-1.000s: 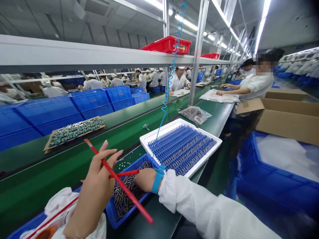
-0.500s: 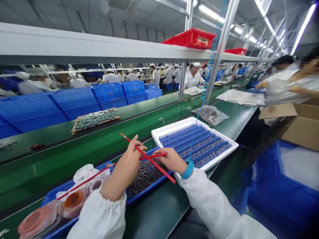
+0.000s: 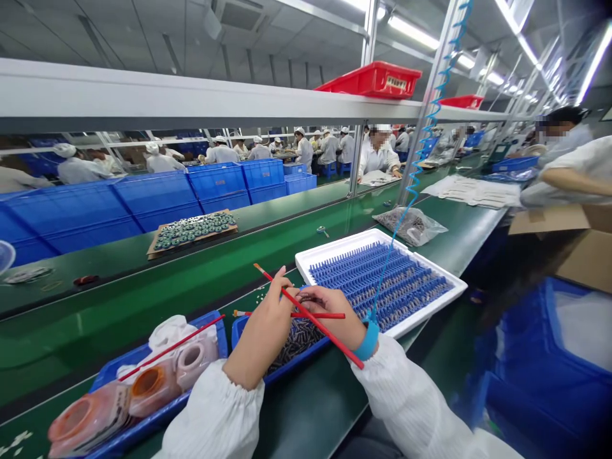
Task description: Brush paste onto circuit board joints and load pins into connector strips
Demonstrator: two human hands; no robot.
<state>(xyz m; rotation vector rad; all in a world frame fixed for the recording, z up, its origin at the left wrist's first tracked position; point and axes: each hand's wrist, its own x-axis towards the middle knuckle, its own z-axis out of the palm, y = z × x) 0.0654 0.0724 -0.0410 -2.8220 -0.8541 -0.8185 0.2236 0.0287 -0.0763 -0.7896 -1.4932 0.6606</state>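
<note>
- Left hand closed narrow, pinching a long red stick
- Right hand curled narrow around a shorter red stick
- Dark pins heaped in a blue tray, at the counter's near edge, beside a white tray of blue combs
- Sticks best kept low and steady above the pins, for fine control

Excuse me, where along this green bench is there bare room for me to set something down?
Bare green belt lies between the clear bag and the white sheets. It is crowded at your left hand and right hand, holding red sticks, between the blue bin and the white tray.
</note>
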